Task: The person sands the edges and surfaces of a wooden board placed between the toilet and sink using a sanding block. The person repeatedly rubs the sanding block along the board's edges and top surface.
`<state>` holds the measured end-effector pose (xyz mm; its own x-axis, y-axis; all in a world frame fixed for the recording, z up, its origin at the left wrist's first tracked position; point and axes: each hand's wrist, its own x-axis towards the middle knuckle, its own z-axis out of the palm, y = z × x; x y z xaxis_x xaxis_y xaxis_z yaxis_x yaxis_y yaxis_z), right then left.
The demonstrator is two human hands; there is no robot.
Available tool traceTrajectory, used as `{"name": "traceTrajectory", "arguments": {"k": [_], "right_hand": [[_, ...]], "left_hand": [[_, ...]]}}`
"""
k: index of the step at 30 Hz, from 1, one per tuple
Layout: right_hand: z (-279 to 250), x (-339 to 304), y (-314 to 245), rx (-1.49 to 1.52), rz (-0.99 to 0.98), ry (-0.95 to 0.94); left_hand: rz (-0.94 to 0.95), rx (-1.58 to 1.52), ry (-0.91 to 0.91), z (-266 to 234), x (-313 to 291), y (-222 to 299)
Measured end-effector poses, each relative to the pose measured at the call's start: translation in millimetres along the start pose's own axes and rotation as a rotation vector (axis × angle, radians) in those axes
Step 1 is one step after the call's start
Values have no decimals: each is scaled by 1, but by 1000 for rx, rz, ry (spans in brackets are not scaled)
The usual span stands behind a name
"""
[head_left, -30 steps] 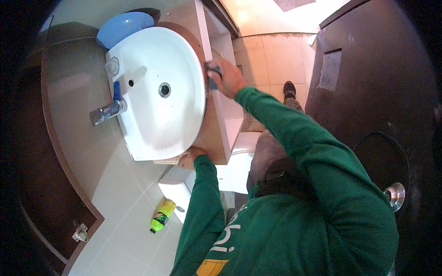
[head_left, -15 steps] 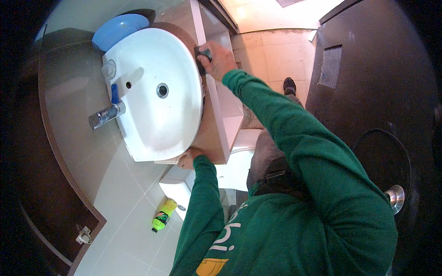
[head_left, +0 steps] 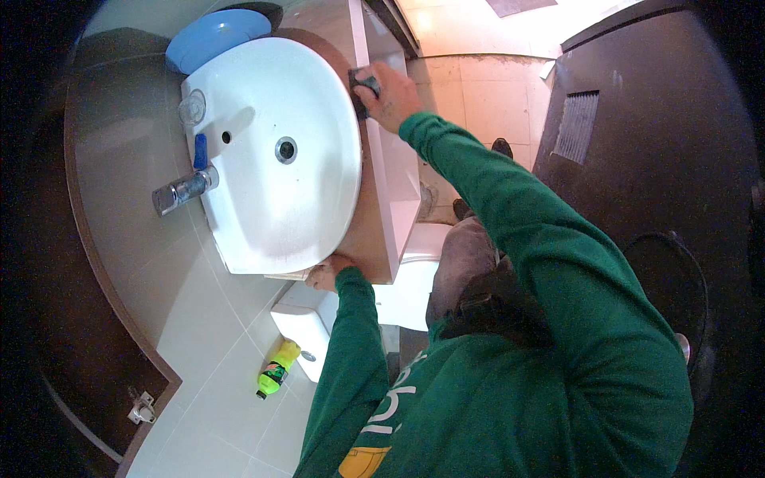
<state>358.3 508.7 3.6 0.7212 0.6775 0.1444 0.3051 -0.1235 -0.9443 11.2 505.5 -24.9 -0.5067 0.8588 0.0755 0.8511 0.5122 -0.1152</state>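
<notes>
Right fingers (head_left: 384,77) — holding dark pad (head_left: 356,83), moved forward

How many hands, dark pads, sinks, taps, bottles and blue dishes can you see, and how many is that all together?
Hands: 2, the left hand and the right hand
Dark pad: 1
Sink: 1
Tap: 1
Bottle: 1
Blue dish: 1
Total: 7

A tiled bathroom served as the setting.
A rounded white ceramic washbasin (head_left: 315,207) with a shiny metal tap (head_left: 182,193) stood near a white toilet (head_left: 409,296), beside pale grey tiles (head_left: 227,382).
</notes>
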Motion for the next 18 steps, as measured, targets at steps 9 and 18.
{"name": "traceTrajectory", "arguments": {"k": [9, 18], "right_hand": [[6, -12, -1, -10, 39, 5], [12, -50, -10, 60, -50, -39]], "left_hand": [[-6, 7, -9, 1, -4, 0], [-39, 12, -17, 0, -1, -5]]}}
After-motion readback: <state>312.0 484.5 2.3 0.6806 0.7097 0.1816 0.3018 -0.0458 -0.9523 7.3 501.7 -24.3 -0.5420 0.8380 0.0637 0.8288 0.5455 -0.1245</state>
